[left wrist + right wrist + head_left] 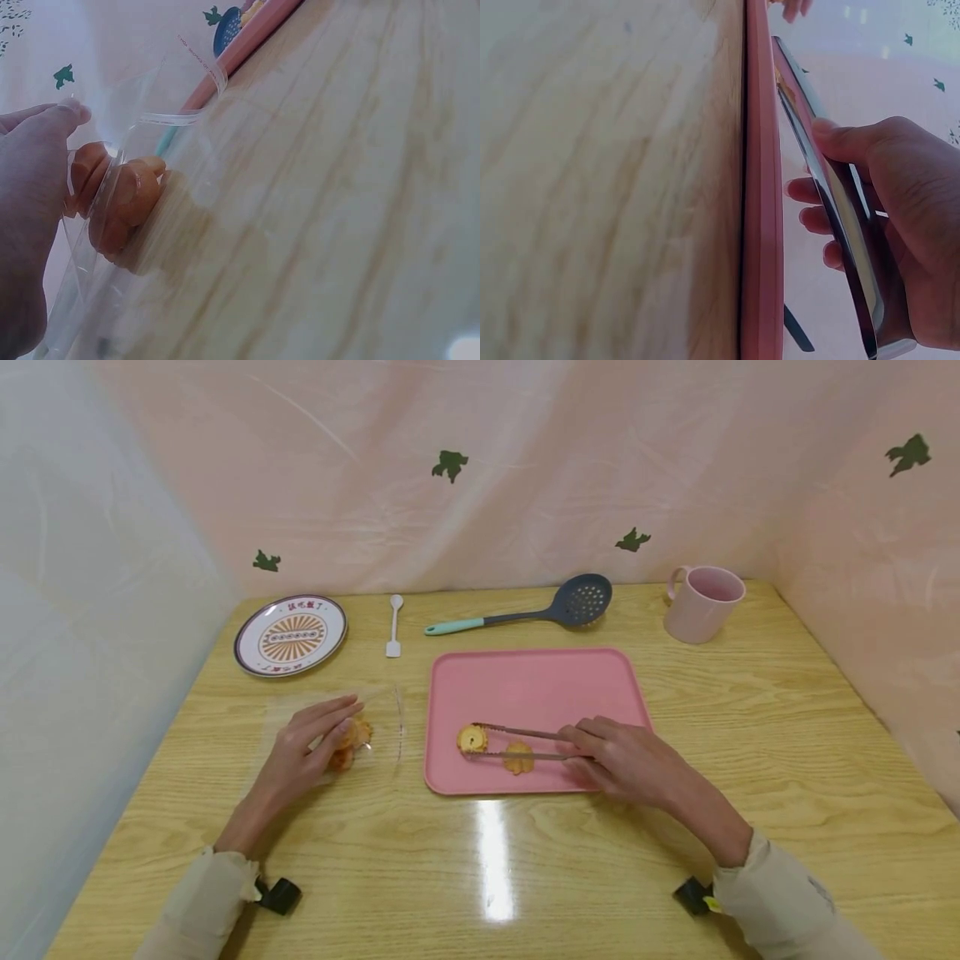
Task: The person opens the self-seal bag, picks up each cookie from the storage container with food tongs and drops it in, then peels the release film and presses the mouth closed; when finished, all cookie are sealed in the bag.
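My left hand (300, 747) pinches the upper layer of a clear plastic bag (184, 118) lying on the table. Several golden-brown cookies (124, 214) are inside the bag, partly hidden by that hand in the head view. On the pink tray (540, 681), my right hand (630, 764) holds metal tongs (525, 732) that point left. Their tips stand on either side of a round cookie (472, 740) with a paler centre; whether they press on it I cannot tell. A second cookie (518, 767) lies on the tray, partly beneath the nearer tong arm.
Along the back of the table are a patterned plate (292, 637), a small white spoon (393, 627), a dark slotted skimmer (581, 602) with a mint handle, and a pink mug (697, 610). Pale curtains (525, 502) with green leaf shapes enclose the back and sides.
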Action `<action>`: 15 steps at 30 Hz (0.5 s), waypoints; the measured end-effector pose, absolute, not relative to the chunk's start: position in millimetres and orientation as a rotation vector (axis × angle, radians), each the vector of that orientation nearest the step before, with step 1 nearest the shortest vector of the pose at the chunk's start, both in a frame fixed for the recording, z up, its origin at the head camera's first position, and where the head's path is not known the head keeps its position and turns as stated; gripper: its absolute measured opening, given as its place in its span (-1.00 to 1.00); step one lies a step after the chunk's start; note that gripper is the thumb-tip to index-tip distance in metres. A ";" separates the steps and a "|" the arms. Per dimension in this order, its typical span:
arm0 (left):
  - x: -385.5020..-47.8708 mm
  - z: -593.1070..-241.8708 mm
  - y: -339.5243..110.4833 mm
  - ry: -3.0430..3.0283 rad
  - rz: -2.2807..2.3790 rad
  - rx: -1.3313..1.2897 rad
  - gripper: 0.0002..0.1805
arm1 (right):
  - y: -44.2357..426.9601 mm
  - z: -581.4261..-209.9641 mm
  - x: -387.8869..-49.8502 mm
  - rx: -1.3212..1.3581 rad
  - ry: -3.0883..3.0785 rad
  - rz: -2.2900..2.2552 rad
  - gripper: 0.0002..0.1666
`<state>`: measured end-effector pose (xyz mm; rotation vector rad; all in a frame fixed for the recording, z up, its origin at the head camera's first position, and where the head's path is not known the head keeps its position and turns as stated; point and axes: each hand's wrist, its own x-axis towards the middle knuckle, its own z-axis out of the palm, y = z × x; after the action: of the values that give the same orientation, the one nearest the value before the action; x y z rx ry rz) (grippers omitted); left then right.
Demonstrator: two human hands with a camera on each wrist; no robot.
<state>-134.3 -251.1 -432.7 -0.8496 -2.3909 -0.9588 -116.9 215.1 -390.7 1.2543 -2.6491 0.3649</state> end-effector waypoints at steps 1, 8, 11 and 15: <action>-134.3 -432.7 -251.1 -2.392 -0.957 -0.848 -0.62 | 214.6 -390.6 -117.8 1.254 -2.652 0.367 -0.57; -134.9 -432.7 -251.2 -2.381 -0.965 -0.855 -0.64 | 208.2 -390.2 -123.8 1.278 -2.622 0.378 -0.56; -135.5 -432.7 -251.2 -2.363 -0.967 -0.868 -0.65 | 203.2 -390.2 -126.4 1.287 -2.620 0.382 -0.57; -135.6 -432.7 -251.0 -2.358 -0.966 -0.872 -0.67 | 196.9 -390.5 -129.9 1.286 -2.616 0.382 -0.58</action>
<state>-135.6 -251.0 -432.7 -0.8720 -2.3580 -0.9661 -129.9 196.9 -390.5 1.2859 -2.6157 0.3819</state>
